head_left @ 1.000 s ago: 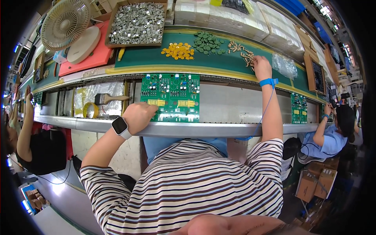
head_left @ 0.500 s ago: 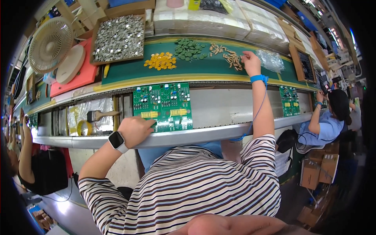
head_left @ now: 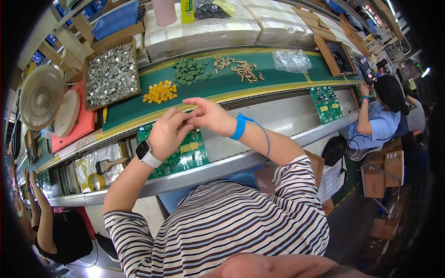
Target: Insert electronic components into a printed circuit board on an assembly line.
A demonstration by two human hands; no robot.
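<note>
Above the green circuit board (head_left: 198, 155) my two hands meet, fingertips pinched together. My left hand (head_left: 166, 134), with a watch at the wrist, is closed. My right hand (head_left: 211, 116), wearing a blue wrist strap, is closed against it, with one finger stretched out. Whatever lies between the fingertips is too small and hidden to make out. Beyond the hands, on the green bench, lie yellow disc-shaped parts (head_left: 160, 92), green disc-shaped parts (head_left: 190, 70) and small tan cylindrical parts (head_left: 244, 71).
A cardboard box of small metal parts (head_left: 112, 76) and a white fan (head_left: 41, 97) stand at the left. A brush (head_left: 110, 164) and a yellow tape roll (head_left: 96, 181) lie left of the board. Further boards (head_left: 326, 105) sit right, near a co-worker in blue (head_left: 371, 121).
My right hand has come back from the tan parts to meet my left hand over the board. My left hand has lifted off the board's edge. The view has shifted.
</note>
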